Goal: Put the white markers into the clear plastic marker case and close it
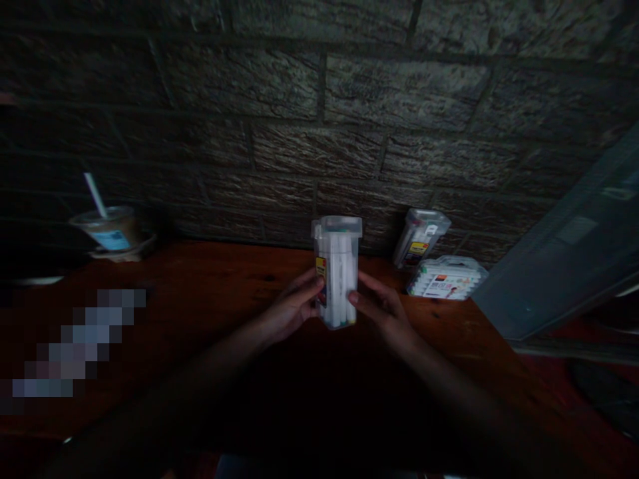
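A clear plastic case of white markers [337,269] stands upright above a dark red wooden table [214,286], held between both hands. My left hand [294,307] grips its left side, thumb against the yellow label. My right hand [380,307] grips its right side with the fingertips pressed low on the case. The lid at the top is on.
A second upright marker case [420,238] leans against the brick wall, and a third marker case [446,277] lies flat beside it. A drink cup with a straw [110,227] stands at the far left. A slanted grey panel [569,253] fills the right side.
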The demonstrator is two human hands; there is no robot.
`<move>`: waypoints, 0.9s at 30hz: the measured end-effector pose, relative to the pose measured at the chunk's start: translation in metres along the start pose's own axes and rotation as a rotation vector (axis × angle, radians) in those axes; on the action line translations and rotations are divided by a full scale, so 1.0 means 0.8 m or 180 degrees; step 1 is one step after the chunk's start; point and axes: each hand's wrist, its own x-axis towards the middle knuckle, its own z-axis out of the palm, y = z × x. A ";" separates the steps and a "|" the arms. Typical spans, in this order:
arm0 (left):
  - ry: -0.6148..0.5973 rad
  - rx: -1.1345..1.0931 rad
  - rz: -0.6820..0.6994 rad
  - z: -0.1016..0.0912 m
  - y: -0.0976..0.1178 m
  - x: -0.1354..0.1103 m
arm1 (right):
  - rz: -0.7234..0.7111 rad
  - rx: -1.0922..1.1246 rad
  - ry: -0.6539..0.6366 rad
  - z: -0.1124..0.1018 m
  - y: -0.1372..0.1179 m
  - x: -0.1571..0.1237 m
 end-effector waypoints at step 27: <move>0.0385 0.0916 0.0683 0.010 -0.002 0.000 | -0.0115 -0.0409 -0.0242 0.002 -0.002 0.004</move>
